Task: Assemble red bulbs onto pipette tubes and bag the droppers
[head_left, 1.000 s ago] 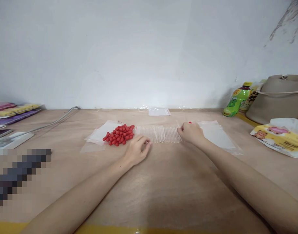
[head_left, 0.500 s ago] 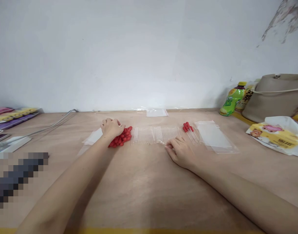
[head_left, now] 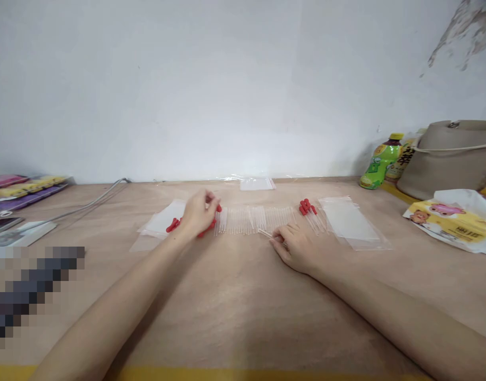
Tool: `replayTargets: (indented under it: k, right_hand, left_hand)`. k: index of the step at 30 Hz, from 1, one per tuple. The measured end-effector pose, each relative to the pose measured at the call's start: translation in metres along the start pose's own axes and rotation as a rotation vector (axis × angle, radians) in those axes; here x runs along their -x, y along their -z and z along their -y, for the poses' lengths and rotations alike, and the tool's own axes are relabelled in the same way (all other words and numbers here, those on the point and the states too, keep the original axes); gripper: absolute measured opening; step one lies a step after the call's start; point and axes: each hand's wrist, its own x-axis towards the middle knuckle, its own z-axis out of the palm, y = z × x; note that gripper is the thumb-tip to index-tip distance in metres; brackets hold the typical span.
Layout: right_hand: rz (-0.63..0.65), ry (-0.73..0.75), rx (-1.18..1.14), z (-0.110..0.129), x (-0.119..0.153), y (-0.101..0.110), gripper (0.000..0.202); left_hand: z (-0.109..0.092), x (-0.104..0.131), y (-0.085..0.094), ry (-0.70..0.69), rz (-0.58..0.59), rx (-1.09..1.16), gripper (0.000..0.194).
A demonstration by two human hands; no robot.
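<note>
My left hand [head_left: 200, 212] is closed in a pinch, with a red rubber bulb [head_left: 218, 208] at its fingertips. Under and beside that hand lie more red rubber bulbs [head_left: 173, 225], partly covered by it. Between my hands spreads a row of thin clear glass tubes [head_left: 243, 219]. My right hand [head_left: 293, 247] rests on the table with its fingers closed on a clear glass tube [head_left: 264, 232], whose end sticks out to the left. Just beyond the right hand lie several droppers [head_left: 308, 207], red bulbs on clear tubes.
Clear plastic bags lie at the right [head_left: 348, 222] and left [head_left: 158, 225]; a small bag [head_left: 257, 184] lies by the wall. At the right are a green bottle [head_left: 380, 164], a beige handbag [head_left: 445, 159] and a tissue pack [head_left: 451, 219]. A grey cable [head_left: 88, 203] crosses the left side.
My left hand has moved right across the red bulb pile toward the tubes and now has a bulb at its fingertips. The right hand has stayed nearly still, its tube showing more plainly.
</note>
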Motion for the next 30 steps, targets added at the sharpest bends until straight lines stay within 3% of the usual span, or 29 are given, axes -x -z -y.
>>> replayTargets:
  k: [3,6,11,15,23,30]
  right_hand:
    - [0.007,-0.041,0.007,-0.001,0.0,-0.001,0.013]
    - [0.025,-0.062,0.03,-0.004,0.002,-0.006,0.013]
    - [-0.001,-0.042,-0.04,-0.009,0.005,-0.017,0.016]
    - [0.031,-0.042,-0.113,-0.011,0.005,-0.022,0.015]
    - [0.047,0.114,-0.197,-0.011,0.006,-0.021,0.02]
    - [0.034,0.114,-0.233,-0.012,0.006,-0.025,0.019]
  left_hand:
    - [-0.019,0.031,-0.014,-0.356,0.219,0.039,0.014]
    - [-0.029,0.06,-0.032,-0.59,0.297,-0.014,0.014]
    - [-0.027,0.077,-0.047,-0.456,0.284,0.187,0.026]
    - [-0.025,0.076,-0.046,-0.465,0.267,0.24,0.016]
    - [-0.029,0.078,-0.04,-0.352,0.234,0.364,0.021]
    - [-0.03,0.078,-0.041,-0.286,0.212,0.344,0.021]
